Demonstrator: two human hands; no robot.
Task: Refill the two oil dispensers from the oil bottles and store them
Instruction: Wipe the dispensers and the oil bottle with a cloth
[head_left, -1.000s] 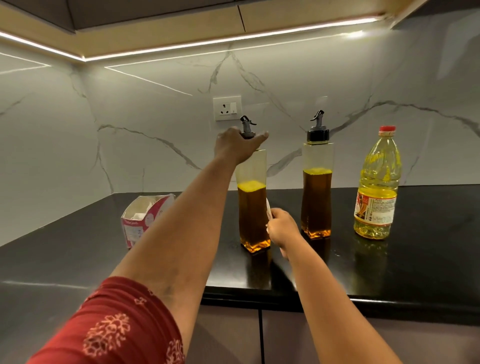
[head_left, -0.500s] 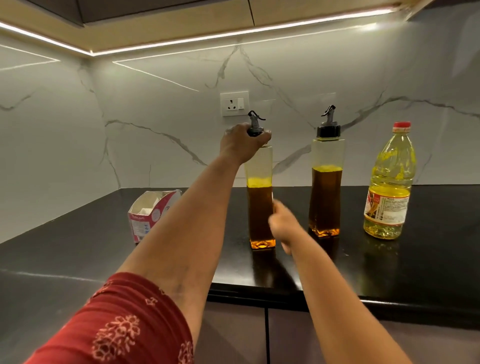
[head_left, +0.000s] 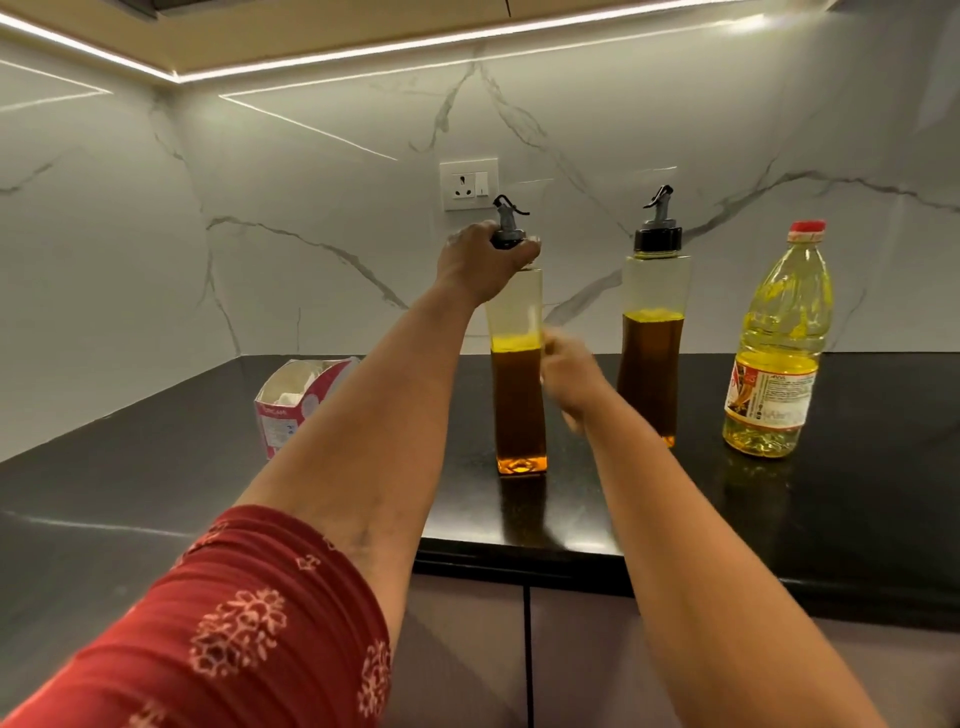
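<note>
The near oil dispenser (head_left: 518, 374), upright on the black table (head_left: 857, 499), is gripped at its cap by the left hand (head_left: 480, 262); the blurred right hand's (head_left: 569, 376) finger posture cannot be told.

I was looking into a home kitchen. A glossy black worktop (head_left: 779, 519) ran into a corner beneath a white marble-veined backsplash (head_left: 311, 218), with a wall socket (head_left: 468, 184) set in that backsplash, a lit strip under the cupboards above it, and cabinet doors (head_left: 467, 649) below the worktop.
</note>
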